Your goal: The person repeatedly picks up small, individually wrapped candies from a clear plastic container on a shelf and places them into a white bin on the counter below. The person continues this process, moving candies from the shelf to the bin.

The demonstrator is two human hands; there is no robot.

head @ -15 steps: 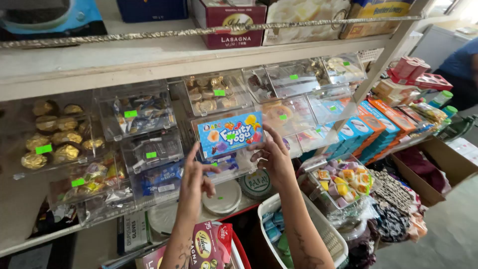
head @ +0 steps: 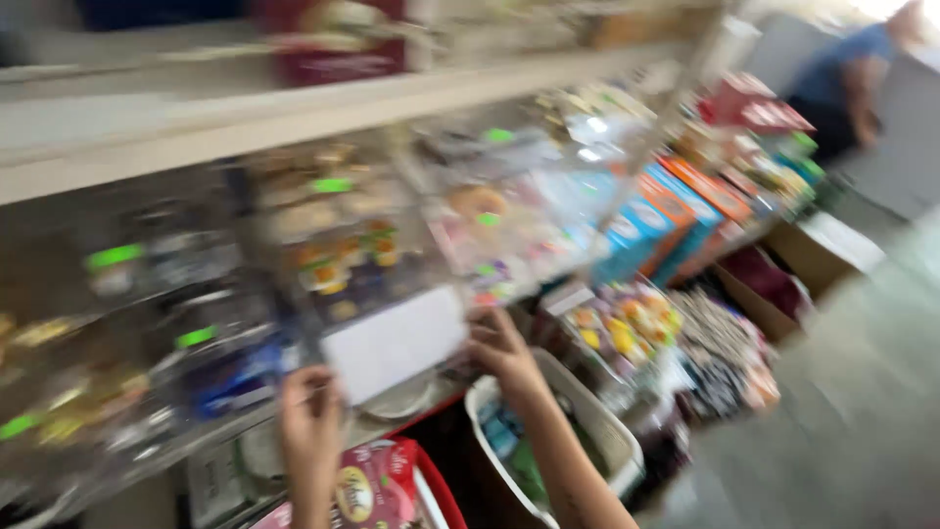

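I see the flat rectangular packet (head: 395, 342) now shows a plain white face where its colourful printed front showed half a second ago, and it sits lower against the shelf. My left hand (head: 311, 419) and right hand (head: 501, 350) have dropped with it. The view has gone blurred.

White flat pack (head: 397, 341), blurred, apparently tilted
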